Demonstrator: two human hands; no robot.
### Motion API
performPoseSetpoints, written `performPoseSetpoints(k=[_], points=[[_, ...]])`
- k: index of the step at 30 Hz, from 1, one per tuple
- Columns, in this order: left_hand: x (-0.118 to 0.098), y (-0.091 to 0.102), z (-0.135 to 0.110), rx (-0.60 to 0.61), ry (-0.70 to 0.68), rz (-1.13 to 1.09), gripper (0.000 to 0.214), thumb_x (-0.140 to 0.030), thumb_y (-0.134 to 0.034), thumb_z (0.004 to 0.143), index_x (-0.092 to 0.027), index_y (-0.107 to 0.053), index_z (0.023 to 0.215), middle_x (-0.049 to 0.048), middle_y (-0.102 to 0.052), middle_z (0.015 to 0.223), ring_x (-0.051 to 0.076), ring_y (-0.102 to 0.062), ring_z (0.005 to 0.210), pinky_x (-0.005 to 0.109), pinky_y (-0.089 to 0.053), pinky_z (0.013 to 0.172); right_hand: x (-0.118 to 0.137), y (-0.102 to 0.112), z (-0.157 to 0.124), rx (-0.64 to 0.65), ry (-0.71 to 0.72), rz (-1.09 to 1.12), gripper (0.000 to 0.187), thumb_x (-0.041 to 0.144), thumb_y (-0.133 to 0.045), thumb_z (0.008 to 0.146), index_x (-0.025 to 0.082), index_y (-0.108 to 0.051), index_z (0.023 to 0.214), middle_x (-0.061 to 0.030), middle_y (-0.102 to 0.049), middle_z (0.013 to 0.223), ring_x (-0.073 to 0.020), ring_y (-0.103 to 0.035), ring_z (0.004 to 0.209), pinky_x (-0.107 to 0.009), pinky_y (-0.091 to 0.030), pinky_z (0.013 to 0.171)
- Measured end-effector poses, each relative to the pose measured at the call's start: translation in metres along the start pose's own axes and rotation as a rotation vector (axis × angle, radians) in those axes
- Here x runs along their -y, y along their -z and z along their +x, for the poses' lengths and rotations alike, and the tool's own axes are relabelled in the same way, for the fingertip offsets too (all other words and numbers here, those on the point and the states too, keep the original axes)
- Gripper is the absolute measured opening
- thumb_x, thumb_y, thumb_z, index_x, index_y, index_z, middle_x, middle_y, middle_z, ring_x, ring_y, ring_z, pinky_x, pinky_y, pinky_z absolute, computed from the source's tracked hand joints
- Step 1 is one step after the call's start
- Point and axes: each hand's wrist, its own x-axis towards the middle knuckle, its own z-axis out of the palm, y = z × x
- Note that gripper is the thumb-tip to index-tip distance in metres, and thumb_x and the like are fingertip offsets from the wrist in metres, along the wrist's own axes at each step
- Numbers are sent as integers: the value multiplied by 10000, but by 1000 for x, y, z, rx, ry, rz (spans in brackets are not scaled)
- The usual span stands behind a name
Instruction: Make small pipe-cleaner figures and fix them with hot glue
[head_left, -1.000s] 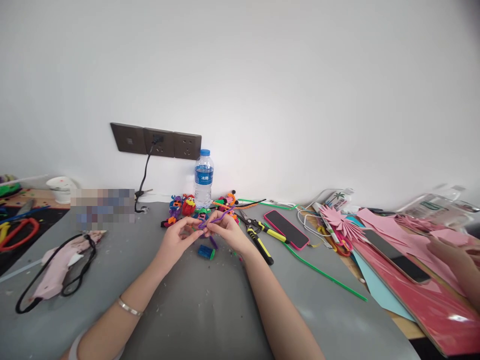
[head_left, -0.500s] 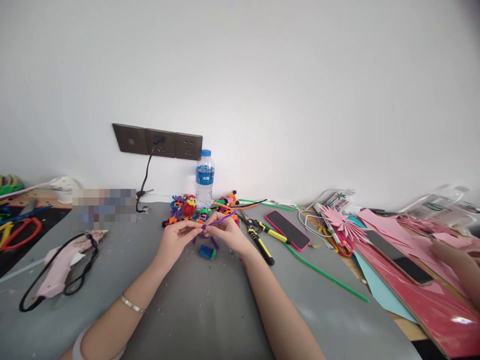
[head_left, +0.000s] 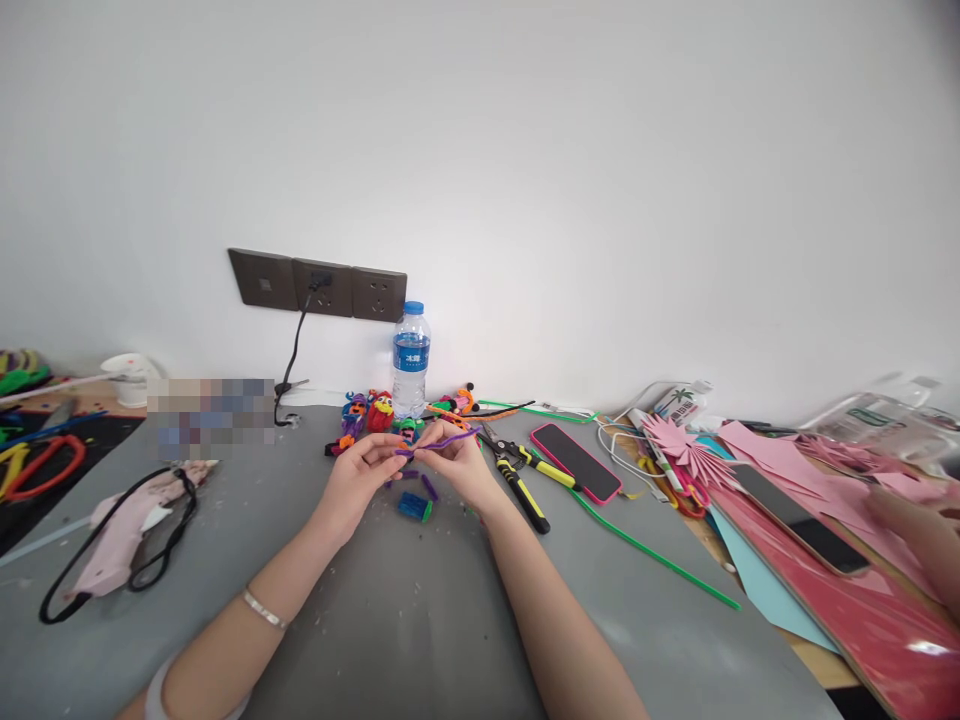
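Observation:
A purple pipe cleaner (head_left: 459, 437) runs between my two hands, its free end sticking out over the right fingers. My left hand (head_left: 365, 474) pinches one end of it between thumb and fingers. Close beside it, my right hand (head_left: 451, 462) is closed on the same pipe cleaner. Below the fingertips lie short purple pieces (head_left: 429, 487) and a small blue roll with a green end (head_left: 414, 506). Behind the hands sit several colourful pipe-cleaner figures, among them a red one (head_left: 380, 410); the hands partly hide this group.
A water bottle (head_left: 412, 360) stands by the wall. To the right lie yellow-and-black pliers (head_left: 523, 490), a pink-cased phone (head_left: 576, 462) and a green pipe cleaner (head_left: 652, 550). A pink glue gun (head_left: 120, 540) with a black cord lies left. Another person's hand (head_left: 919, 525) is at far right.
My fingers have shifted slightly on the purple pipe cleaner, and a bit more of it shows between the fingertips. Both hands stay in nearly the same place.

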Motion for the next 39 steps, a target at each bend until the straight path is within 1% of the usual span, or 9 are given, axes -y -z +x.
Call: performPoseSetpoints(k=[2, 5, 9, 12, 16, 21, 25, 35, 39], points=[[0, -2, -1, -13, 104, -148, 277, -259, -843, 606, -171, -714, 835, 16, -697, 745, 124, -629, 705, 219, -521, 653, -1, -4, -1, -41, 57, -39, 200, 309, -747, 739, 195, -583, 733, -4, -576, 755, -146, -559, 727, -282, -464, 685], [2, -4, 0, -24, 194, -288, 265, -243, -867, 573, -155, -703, 762, 5, -687, 698, 103, -620, 658, 196, -508, 613, -3, -11, -2, -69, 142, -116, 168, 287, -716, 768, 200, -578, 728, -17, -599, 770, -161, -578, 754, -299, -478, 705], [5, -4, 1, -40, 255, -382, 273, -242, -873, 566, -170, -677, 742, -18, -675, 688, 82, -605, 611, 175, -489, 560, -7, -16, -3, -57, 224, -167, 172, 233, -672, 803, 202, -542, 695, -41, -648, 833, -176, -612, 806, -337, -490, 776], [4, -4, 0, -34, 277, -411, 282, -250, -867, 581, -192, -657, 759, -28, -667, 701, 89, -614, 622, 176, -482, 542, -6, -16, -3, -34, 243, -201, 180, 211, -655, 814, 201, -531, 684, -55, -663, 879, -188, -628, 857, -356, -483, 820], [2, -3, 0, -10, 247, -392, 274, -265, -858, 598, -190, -655, 766, -24, -669, 733, 94, -614, 661, 180, -479, 552, -2, -15, -4, -33, 243, -245, 177, 225, -654, 813, 203, -535, 685, -59, -677, 884, -191, -634, 860, -359, -484, 829], [4, -2, 0, -72, 132, -330, 271, -267, -855, 596, -169, -694, 790, -23, -663, 751, 77, -589, 651, 180, -475, 595, 2, -17, -6, -31, 243, -309, 153, 250, -658, 816, 209, -567, 701, -72, -696, 894, -202, -642, 867, -375, -494, 834], [7, -2, 2, -85, 94, -343, 241, -270, -852, 596, -170, -686, 739, -32, -642, 708, 74, -578, 634, 182, -466, 595, 4, -18, -5, -23, 270, -326, 151, 246, -675, 807, 210, -587, 690, -69, -687, 875, -200, -642, 844, -370, -497, 812], [3, -6, 3, -115, 135, -462, 313, -266, -898, 510, -158, -666, 689, -49, -646, 679, 44, -576, 605, 136, -508, 615, 3, -19, -3, 2, 282, -239, 192, 259, -720, 779, 206, -588, 651, -49, -651, 842, -193, -613, 833, -367, -491, 804], [1, -4, 4, -126, 133, -424, 304, -250, -895, 506, -150, -677, 692, -46, -645, 668, 46, -575, 606, 135, -501, 604, 1, -17, -4, -8, 205, -201, 141, 293, -712, 788, 207, -629, 714, -46, -647, 850, -187, -610, 831, -347, -497, 788]])
